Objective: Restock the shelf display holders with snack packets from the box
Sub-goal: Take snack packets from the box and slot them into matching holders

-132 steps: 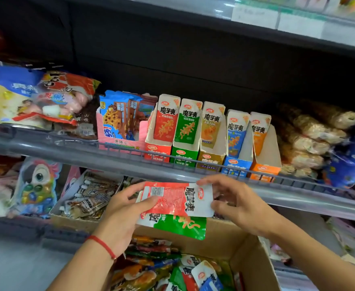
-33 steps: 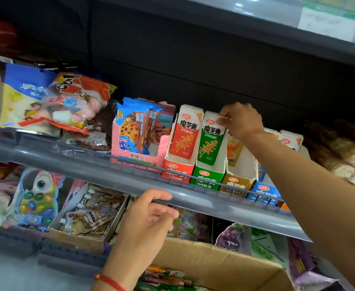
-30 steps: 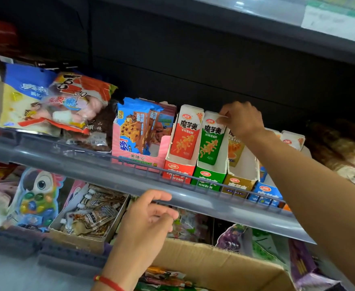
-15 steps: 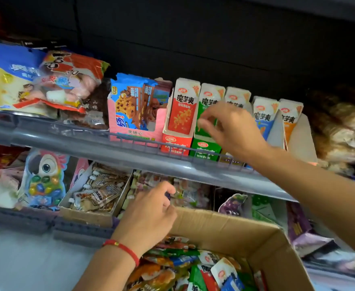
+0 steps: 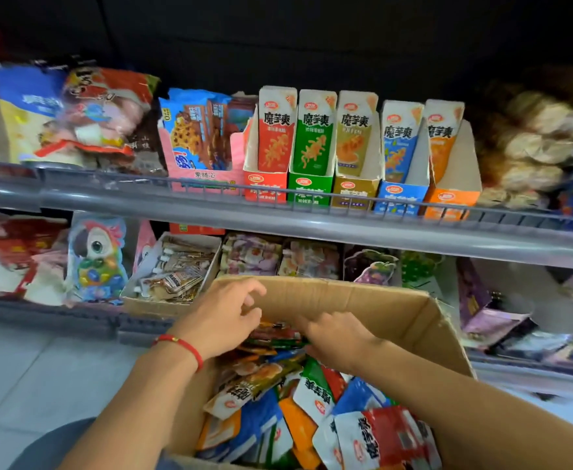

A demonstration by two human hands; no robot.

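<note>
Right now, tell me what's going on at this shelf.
A person is restocking snacks. Both hands are down in the cardboard box of mixed packets: the left hand, with a red string at the wrist, and the right hand are reaching into the pile at the far end. Whether either has a grip on a packet is unclear. On the shelf above, five holders, red, green, tan, blue and orange, each show a matching packet at the front.

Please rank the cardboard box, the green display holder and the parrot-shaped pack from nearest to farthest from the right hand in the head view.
1. Cardboard box: the right hand is inside it.
2. Green display holder: upper shelf, above the hand.
3. Parrot-shaped pack: lower shelf, far left.
</note>
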